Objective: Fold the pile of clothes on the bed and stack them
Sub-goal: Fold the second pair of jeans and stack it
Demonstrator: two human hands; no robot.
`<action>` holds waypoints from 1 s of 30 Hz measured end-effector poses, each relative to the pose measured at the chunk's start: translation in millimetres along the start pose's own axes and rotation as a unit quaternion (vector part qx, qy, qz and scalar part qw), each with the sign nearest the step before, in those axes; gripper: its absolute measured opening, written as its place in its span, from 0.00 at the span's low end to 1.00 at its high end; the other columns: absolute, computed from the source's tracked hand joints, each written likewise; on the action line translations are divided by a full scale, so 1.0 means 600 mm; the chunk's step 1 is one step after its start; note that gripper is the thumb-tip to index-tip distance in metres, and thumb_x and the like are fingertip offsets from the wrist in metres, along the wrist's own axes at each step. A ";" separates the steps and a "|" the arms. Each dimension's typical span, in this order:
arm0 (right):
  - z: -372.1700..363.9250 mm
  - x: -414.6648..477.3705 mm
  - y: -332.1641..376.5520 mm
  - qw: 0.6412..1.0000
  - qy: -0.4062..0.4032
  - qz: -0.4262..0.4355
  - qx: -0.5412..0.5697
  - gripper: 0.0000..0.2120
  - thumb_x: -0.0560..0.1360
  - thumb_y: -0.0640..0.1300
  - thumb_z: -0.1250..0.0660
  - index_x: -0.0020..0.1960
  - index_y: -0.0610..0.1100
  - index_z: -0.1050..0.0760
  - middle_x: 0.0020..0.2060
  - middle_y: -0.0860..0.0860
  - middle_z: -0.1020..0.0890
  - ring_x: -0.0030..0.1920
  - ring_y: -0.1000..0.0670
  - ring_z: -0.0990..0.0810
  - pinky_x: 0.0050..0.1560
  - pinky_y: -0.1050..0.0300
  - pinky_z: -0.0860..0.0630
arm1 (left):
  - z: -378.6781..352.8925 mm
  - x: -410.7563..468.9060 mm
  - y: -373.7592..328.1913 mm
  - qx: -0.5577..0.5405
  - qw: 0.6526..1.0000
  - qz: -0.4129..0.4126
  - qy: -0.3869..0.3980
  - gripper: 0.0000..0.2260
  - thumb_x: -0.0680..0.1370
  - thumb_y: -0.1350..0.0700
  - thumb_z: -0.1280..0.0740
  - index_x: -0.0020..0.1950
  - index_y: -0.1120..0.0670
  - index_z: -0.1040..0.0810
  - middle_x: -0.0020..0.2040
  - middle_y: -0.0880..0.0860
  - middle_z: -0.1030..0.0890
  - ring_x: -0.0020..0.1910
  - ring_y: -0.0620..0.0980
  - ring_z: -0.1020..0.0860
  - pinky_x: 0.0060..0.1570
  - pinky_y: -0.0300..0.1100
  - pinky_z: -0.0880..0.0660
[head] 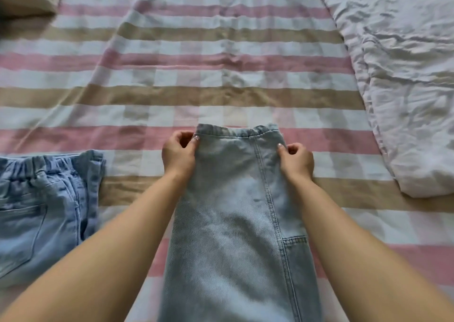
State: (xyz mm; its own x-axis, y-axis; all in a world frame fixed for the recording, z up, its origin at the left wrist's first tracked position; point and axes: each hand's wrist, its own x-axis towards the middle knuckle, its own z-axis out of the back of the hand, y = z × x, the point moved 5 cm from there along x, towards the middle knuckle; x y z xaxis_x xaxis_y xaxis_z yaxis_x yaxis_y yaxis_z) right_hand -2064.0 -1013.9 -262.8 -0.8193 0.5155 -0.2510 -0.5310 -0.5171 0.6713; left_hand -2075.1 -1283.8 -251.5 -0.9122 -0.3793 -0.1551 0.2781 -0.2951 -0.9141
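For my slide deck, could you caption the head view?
Both hands, left hand and right hand, grip jeans on striped bed.

No readable text, label, brand, number or sign appears anywhere in the head view.
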 end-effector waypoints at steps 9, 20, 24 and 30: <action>0.010 0.025 -0.038 0.996 -0.008 0.005 -0.087 0.11 0.74 0.52 0.34 0.50 0.46 0.21 0.53 0.42 0.21 0.54 0.41 0.23 0.54 0.52 0.28 | -0.036 0.006 0.007 0.083 0.996 0.038 -0.003 0.05 0.74 0.61 0.30 0.48 0.60 0.21 0.46 0.55 0.19 0.42 0.47 0.24 0.43 0.34 0.31; -0.005 -0.213 -0.045 0.900 0.031 0.365 -0.237 0.23 0.76 0.53 0.46 0.68 0.48 0.31 0.70 0.47 0.32 0.71 0.45 0.34 0.68 0.42 0.40 | -0.062 -0.265 0.030 0.412 0.802 -0.373 0.218 0.20 0.76 0.49 0.45 0.64 0.53 0.24 0.65 0.54 0.25 0.66 0.55 0.28 0.62 0.56 0.30; 0.003 -0.250 -0.117 0.897 0.115 0.306 -0.296 0.25 0.78 0.56 0.49 0.74 0.53 0.42 0.75 0.50 0.44 0.76 0.49 0.48 0.72 0.45 0.52 | -0.012 -0.268 0.075 0.470 0.810 -0.266 0.230 0.24 0.80 0.43 0.48 0.75 0.46 0.44 0.76 0.47 0.45 0.76 0.49 0.49 0.72 0.44 0.58; 0.084 -0.340 -0.117 0.936 0.095 0.291 -0.172 0.20 0.77 0.43 0.37 0.68 0.43 0.30 0.69 0.45 0.31 0.71 0.45 0.35 0.71 0.44 0.42 | 0.070 -0.375 0.030 0.305 0.880 -0.277 0.237 0.14 0.73 0.64 0.33 0.58 0.61 0.22 0.59 0.58 0.21 0.59 0.57 0.24 0.59 0.46 0.30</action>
State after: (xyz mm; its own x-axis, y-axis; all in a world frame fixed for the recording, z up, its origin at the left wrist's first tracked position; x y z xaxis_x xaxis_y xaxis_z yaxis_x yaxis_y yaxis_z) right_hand -1848.6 -1048.5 -223.5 -0.9978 -0.0367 -0.0546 0.0062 -0.8789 0.4770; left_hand -1851.9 -1240.6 -217.4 -0.9416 0.3363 -0.0202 -0.2704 -0.7901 -0.5502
